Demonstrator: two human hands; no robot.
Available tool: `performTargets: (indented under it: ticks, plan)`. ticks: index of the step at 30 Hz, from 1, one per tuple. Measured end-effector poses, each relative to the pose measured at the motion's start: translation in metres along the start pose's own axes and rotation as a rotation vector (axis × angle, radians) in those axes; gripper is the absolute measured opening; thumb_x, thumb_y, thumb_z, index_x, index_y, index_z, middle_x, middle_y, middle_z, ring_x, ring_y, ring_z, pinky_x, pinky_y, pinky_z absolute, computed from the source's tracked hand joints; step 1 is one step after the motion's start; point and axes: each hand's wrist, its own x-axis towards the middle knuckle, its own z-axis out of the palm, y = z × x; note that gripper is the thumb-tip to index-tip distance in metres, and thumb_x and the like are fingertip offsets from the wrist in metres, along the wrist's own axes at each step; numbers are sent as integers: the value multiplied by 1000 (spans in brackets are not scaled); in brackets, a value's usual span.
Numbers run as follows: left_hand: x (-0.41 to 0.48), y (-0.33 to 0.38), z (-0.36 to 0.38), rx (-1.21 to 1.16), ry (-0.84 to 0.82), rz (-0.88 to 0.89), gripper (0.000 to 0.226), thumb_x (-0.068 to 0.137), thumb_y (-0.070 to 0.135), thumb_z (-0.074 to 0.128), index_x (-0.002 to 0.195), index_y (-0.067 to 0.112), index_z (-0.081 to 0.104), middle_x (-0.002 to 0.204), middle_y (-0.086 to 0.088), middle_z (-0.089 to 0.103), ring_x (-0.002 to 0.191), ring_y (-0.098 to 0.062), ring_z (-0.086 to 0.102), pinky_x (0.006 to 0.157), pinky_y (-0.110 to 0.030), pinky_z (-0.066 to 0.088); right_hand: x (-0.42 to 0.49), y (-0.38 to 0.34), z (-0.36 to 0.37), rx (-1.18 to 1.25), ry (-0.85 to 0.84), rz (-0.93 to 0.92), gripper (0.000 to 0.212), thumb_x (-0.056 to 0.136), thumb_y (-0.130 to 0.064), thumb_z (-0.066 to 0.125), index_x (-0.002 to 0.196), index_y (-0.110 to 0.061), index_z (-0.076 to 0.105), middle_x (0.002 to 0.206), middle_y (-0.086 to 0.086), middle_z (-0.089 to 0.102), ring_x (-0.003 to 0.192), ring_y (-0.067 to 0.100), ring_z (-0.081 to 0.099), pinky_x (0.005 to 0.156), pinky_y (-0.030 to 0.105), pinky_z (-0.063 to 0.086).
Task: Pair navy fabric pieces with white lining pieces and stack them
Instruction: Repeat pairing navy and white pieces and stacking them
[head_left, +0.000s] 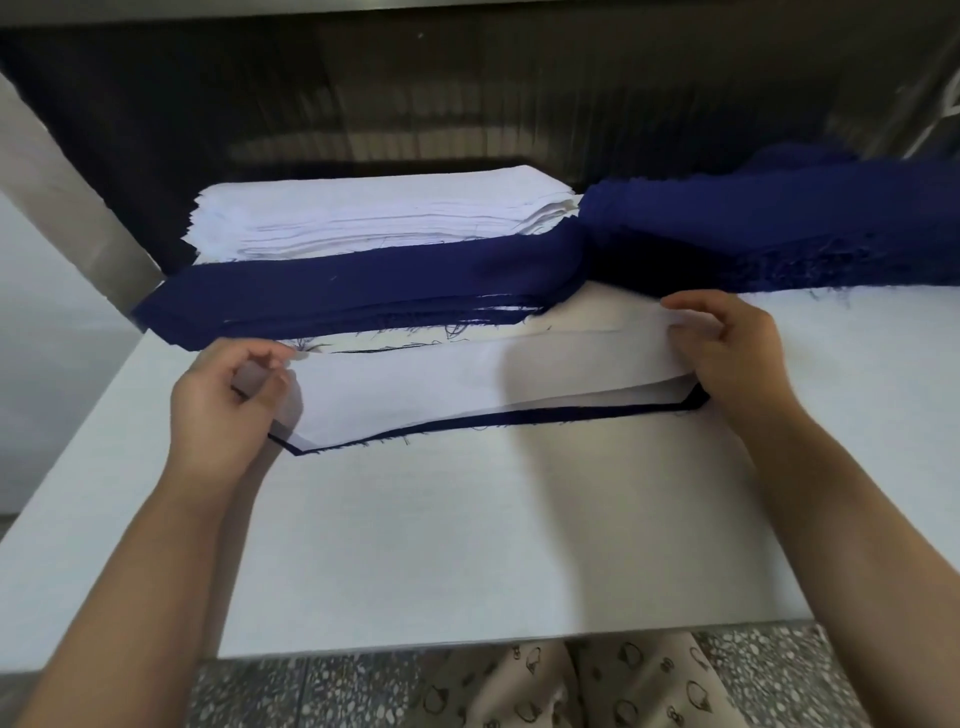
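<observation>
At the near edge, patterned trousers (545, 686) and a speckled floor (291, 691) show below the white table (467, 545). On the middle of the table lies a white lining piece (415, 387) on top of a navy piece (519, 417), of which only a thin dark border shows along the near side. Their long axis runs from left to right, with the left end a little nearer to the person. The left hand (223, 400) pinches the left end of the white lining piece with curled fingers, and the right hand (727, 353) pinches its right end in the same way. Just behind lies a navy stack (337, 291), also long from left to right. Behind it stands a white stack (374, 218). At the far right lies a loose navy heap (779, 228).
</observation>
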Motion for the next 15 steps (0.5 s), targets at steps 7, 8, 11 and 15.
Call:
performTargets:
  ticks: [7,8,11,15]
  plan:
    - [1,-1,-2,62,4,35,20,88,-8,57,93,8,69,92,10,57,89,17,49,81,1,32,0,2,-1,-121,-65,-56,39,80,6,55,90,-31,63,99,-11,59,88,8,52,64,3,36]
    - [2,-2,-2,74,-3,27,20,88,-7,57,94,8,69,94,5,58,88,16,49,82,0,32,0,3,-1,-142,-75,-65,40,79,7,54,90,-30,64,101,-9,59,93,10,52,68,8,36]
    - [2,-3,-2,120,-20,31,20,87,-6,59,93,11,69,99,-1,58,88,17,48,82,0,32,0,3,0,-194,-95,-81,39,77,9,55,90,-26,65,102,-6,56,94,14,51,72,16,36]
    - [2,-5,-2,124,-16,30,19,88,-4,60,91,11,69,94,2,58,87,15,49,81,1,32,0,1,-1,-212,-104,-89,36,76,11,55,88,-22,67,94,-4,58,82,12,53,62,-1,36]
